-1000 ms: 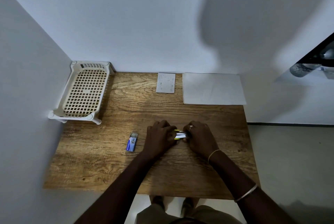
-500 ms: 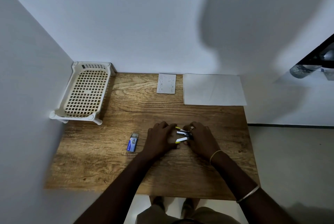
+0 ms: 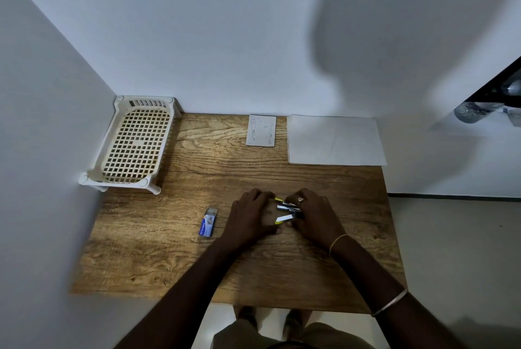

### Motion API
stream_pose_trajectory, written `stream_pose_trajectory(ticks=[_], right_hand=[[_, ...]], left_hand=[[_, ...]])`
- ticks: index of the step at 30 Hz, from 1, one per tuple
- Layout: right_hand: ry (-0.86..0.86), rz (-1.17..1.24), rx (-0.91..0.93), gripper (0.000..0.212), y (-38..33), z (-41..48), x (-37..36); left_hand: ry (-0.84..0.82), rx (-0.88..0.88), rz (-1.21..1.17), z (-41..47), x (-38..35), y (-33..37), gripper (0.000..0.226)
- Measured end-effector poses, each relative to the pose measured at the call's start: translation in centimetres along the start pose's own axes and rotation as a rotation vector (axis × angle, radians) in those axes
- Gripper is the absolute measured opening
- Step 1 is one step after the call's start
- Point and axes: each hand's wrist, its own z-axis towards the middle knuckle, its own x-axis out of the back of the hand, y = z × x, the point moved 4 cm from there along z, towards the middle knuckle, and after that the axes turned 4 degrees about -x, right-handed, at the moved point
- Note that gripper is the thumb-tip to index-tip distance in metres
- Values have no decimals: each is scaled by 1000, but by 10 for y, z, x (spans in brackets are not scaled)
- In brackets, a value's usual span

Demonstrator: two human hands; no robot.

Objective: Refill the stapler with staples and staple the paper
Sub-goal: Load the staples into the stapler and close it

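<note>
A small yellow and white stapler [image 3: 286, 211] lies spread wide on the wooden table [image 3: 174, 258], its metal staple channel showing between the two arms. My right hand [image 3: 314, 216] grips its hinge end. My left hand [image 3: 249, 217] holds the yellow tips of its arms from the left. A blue and white staple box [image 3: 209, 222] lies on the table to the left of my left hand. A small printed slip of paper [image 3: 261, 130] and a larger blank white sheet [image 3: 335, 140] lie at the table's far edge.
A cream plastic mesh tray [image 3: 135, 148] stands at the table's far left corner against the walls. The white wall runs along the back and left. The floor drops off beyond the table's right edge.
The stapler was closed between my hands a second ago. It now stands spread apart, with the metal channel exposed. Both hands stayed in place.
</note>
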Motion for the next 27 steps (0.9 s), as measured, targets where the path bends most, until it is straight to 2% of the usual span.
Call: stream_pose_trajectory(ticks=[6, 12, 16, 27], right_hand=[[34, -36, 37, 45, -4, 3, 2], [38, -60, 21, 46, -2, 3, -2], [40, -64, 20, 37, -3, 4, -2], [80, -106, 13, 20, -12, 1, -3]], left_hand=[[29, -26, -35, -2, 2, 2, 69], [-10, -70, 4, 0, 3, 4, 70], [1, -82, 13, 2, 5, 6, 62], [20, -155, 1, 7, 5, 13, 29]])
